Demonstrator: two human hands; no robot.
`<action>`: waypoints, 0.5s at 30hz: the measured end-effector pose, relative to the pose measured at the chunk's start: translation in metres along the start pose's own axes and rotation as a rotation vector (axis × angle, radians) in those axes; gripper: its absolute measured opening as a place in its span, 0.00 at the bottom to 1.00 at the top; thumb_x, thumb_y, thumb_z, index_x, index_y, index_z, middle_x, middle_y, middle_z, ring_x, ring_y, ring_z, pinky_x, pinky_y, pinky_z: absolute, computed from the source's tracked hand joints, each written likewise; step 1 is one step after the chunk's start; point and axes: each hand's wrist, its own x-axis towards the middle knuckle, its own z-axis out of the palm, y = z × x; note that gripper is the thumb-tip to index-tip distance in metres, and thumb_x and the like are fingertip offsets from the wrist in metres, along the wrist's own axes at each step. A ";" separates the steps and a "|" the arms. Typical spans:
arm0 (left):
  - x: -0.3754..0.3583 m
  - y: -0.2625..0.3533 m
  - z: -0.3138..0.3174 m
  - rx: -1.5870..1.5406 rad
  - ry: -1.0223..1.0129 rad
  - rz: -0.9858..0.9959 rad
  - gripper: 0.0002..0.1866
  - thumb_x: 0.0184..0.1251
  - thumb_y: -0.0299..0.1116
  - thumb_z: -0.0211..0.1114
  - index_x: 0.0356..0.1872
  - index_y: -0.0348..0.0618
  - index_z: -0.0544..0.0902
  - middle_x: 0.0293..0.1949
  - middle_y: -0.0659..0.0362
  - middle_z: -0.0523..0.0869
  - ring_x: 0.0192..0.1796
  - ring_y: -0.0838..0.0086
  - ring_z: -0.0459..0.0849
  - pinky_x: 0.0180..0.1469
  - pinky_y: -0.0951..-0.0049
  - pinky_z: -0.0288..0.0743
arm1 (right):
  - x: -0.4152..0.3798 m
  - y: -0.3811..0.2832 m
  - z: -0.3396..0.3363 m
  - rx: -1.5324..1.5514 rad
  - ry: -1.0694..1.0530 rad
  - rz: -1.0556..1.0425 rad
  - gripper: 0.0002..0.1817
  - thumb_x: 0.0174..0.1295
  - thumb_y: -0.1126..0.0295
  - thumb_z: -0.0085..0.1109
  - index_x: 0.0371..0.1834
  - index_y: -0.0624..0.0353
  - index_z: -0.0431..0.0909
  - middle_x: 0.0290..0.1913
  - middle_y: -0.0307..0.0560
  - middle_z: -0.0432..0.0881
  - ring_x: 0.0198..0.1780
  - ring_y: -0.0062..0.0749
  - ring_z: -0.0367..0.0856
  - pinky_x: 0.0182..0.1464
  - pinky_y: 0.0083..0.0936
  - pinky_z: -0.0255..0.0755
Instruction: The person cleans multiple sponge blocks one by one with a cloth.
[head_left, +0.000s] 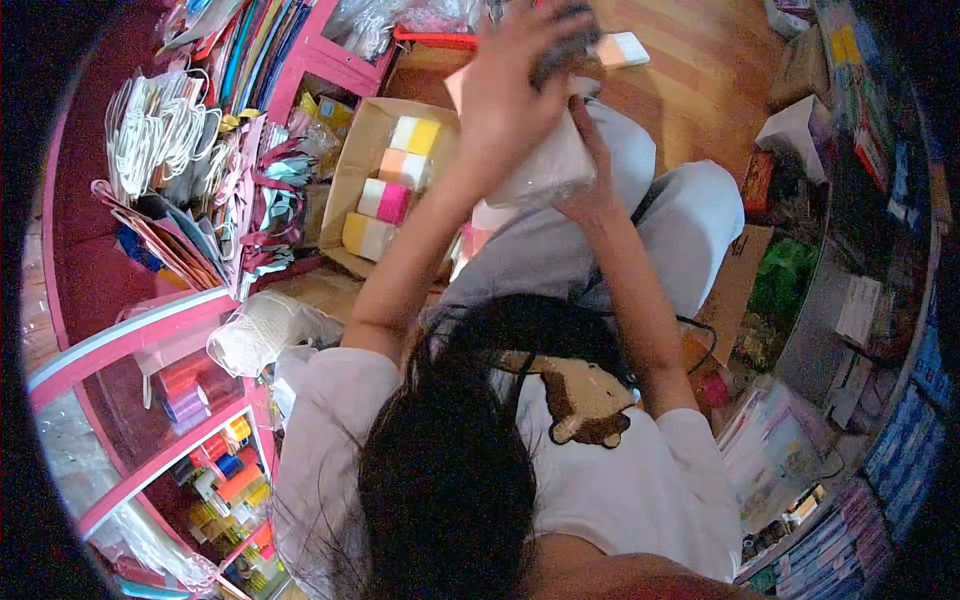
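In the head view, my right hand (588, 180) grips a white, block-shaped packet (547, 165) from its right side. Its surface shines like clear plastic wrap. My left hand (515, 85) is above the packet's far end, fingers curled around a dark object (563, 48) that is too blurred to name. Left of my forearm, an open cardboard box (338, 190) holds several two-tone blocks, among them a yellow and white block (415, 135) and a pink and white block (384, 201). Both hands are over my bent legs.
A white and orange block (622, 49) lies on the wooden floor (715, 60) beyond my knees. Pink shelving (320, 50) with bags and cords stands to the left, near a white cord spool (262, 332). Packed goods and a green bag (786, 272) line the right.
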 end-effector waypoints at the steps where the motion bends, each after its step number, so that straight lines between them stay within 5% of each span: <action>1: 0.012 0.010 -0.015 -0.089 -0.071 -0.175 0.21 0.55 0.33 0.59 0.52 0.43 0.71 0.54 0.45 0.70 0.57 0.58 0.68 0.58 0.63 0.58 | -0.006 -0.021 0.015 0.157 -0.037 0.139 0.31 0.58 0.46 0.42 0.59 0.56 0.59 0.54 0.47 0.70 0.53 0.37 0.71 0.54 0.37 0.66; 3: 0.004 -0.008 -0.006 -0.246 0.031 -0.306 0.20 0.51 0.30 0.59 0.49 0.46 0.75 0.56 0.51 0.70 0.61 0.61 0.64 0.60 0.61 0.57 | -0.002 -0.029 0.006 0.569 -0.291 0.273 0.32 0.59 0.44 0.39 0.59 0.55 0.59 0.54 0.46 0.70 0.52 0.37 0.72 0.53 0.38 0.67; 5: -0.016 -0.015 0.005 -0.242 0.080 -0.366 0.18 0.49 0.28 0.59 0.45 0.47 0.77 0.57 0.54 0.70 0.63 0.59 0.61 0.59 0.61 0.60 | -0.004 -0.047 0.013 0.489 -0.315 0.108 0.33 0.59 0.42 0.38 0.59 0.55 0.60 0.54 0.47 0.70 0.52 0.37 0.72 0.53 0.38 0.67; 7: -0.042 0.008 0.010 -0.182 0.032 -0.194 0.19 0.47 0.27 0.60 0.45 0.47 0.77 0.57 0.56 0.70 0.63 0.57 0.60 0.60 0.61 0.59 | 0.000 -0.050 0.009 0.404 -0.181 0.064 0.33 0.58 0.43 0.43 0.58 0.56 0.58 0.51 0.46 0.71 0.49 0.35 0.73 0.47 0.31 0.72; 10: -0.051 0.040 0.007 -0.047 -0.114 -0.018 0.20 0.49 0.27 0.60 0.48 0.48 0.77 0.57 0.58 0.70 0.63 0.57 0.61 0.62 0.61 0.54 | -0.004 -0.022 -0.010 0.566 -0.095 0.094 0.29 0.62 0.51 0.40 0.62 0.54 0.53 0.60 0.47 0.62 0.59 0.37 0.63 0.56 0.32 0.65; 12: -0.040 0.044 0.003 -0.010 -0.138 0.028 0.20 0.50 0.27 0.59 0.49 0.49 0.76 0.57 0.60 0.71 0.63 0.57 0.61 0.63 0.60 0.50 | -0.001 0.000 -0.023 -0.570 -0.136 -0.204 0.29 0.63 0.54 0.38 0.65 0.53 0.48 0.64 0.46 0.54 0.64 0.39 0.56 0.63 0.35 0.54; 13: -0.027 0.036 0.006 -0.026 -0.104 0.027 0.20 0.50 0.27 0.59 0.49 0.49 0.76 0.56 0.61 0.71 0.63 0.57 0.61 0.64 0.60 0.49 | -0.003 0.000 -0.018 -0.277 -0.111 -0.062 0.30 0.63 0.50 0.35 0.65 0.53 0.48 0.64 0.46 0.55 0.63 0.39 0.57 0.63 0.36 0.54; 15: -0.003 0.020 0.006 0.076 -0.013 0.037 0.20 0.50 0.27 0.59 0.49 0.49 0.76 0.55 0.61 0.73 0.63 0.58 0.61 0.64 0.60 0.49 | -0.006 -0.006 -0.005 -0.165 -0.081 0.004 0.31 0.62 0.47 0.35 0.64 0.54 0.51 0.62 0.46 0.59 0.60 0.38 0.63 0.60 0.35 0.60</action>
